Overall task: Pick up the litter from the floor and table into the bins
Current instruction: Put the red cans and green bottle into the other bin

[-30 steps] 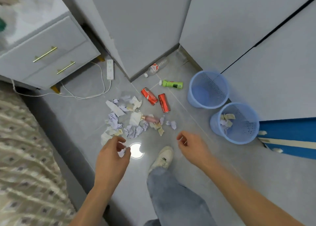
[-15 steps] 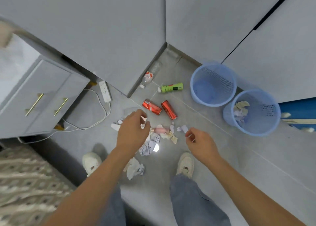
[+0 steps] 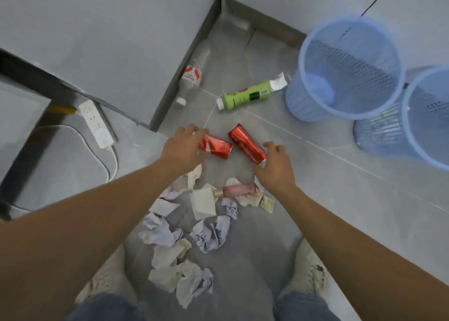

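Observation:
Two red cans lie on the grey floor. My left hand reaches over the left red can, fingers spread across its left end. My right hand hovers at the near end of the right red can, fingers apart, holding nothing. A green bottle and a clear bottle lie farther back. A small pink bottle and several crumpled papers lie between my arms. Two blue mesh bins stand at the right: the nearer-left bin and the right bin.
A white power strip with its cable lies on the floor at the left, beside a dark furniture leg. Grey cabinet walls form a corner behind the bottles. My two shoes stand either side of the paper pile.
I have bent lower and closer to the floor. Both hands moved forward from over the papers to the two red cans.

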A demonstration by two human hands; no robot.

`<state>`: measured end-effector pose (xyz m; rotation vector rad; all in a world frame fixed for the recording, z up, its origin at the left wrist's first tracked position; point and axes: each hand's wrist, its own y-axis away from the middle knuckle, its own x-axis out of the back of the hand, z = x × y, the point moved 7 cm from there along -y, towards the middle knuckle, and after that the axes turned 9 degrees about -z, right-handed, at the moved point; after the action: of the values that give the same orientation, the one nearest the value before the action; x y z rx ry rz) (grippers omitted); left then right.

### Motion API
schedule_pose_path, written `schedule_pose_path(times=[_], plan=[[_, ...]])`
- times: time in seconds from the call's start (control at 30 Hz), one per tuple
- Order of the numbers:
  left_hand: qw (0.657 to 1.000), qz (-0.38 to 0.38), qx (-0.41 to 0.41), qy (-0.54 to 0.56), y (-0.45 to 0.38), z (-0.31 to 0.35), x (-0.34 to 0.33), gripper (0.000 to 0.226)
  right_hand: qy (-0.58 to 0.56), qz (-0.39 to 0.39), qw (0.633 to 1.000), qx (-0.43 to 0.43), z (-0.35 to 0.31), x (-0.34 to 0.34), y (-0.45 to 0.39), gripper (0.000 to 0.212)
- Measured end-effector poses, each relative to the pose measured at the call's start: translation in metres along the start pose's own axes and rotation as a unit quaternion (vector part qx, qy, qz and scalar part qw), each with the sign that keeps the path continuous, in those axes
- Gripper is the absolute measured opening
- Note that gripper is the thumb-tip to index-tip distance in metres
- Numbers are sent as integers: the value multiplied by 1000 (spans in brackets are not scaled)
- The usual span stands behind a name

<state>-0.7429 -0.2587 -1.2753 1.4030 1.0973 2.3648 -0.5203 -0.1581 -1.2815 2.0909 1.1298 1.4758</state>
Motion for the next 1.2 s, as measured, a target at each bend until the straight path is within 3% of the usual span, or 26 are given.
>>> schedule_pose_path(times=[0.23, 0.37, 0.53, 0.67, 0.8, 0.9, 1.0, 1.2], plan=[[995, 5, -19, -99, -65, -40, -63, 69, 84, 35, 996, 9, 28, -63, -67, 50], [992, 57, -13, -112, -64, -43, -61, 62, 19, 76, 996, 29, 28, -48, -54, 47], [991, 124, -31, 38, -8, -8, -11, 64, -122, 165, 978, 42, 23, 22, 30, 52], [956, 167, -99, 220, 30, 62, 64, 66, -188, 247, 949, 57, 25, 108, 91, 49], [934, 201, -151, 253, 24, 159, 141, 57, -224, 296, 928, 26, 48, 203, 93, 44], [938, 208, -160, 225, -2, 224, 180, 51, -200, 295, 934, -21, 68, 253, 62, 44], [967, 158, -134, 150, -38, 273, 190, 49, -130, 287, 948, -41, 77, 282, 23, 52], [996, 74, -44, 18, -91, 290, 165, 50, -43, 249, 967, -36, 85, 296, -32, 56]])
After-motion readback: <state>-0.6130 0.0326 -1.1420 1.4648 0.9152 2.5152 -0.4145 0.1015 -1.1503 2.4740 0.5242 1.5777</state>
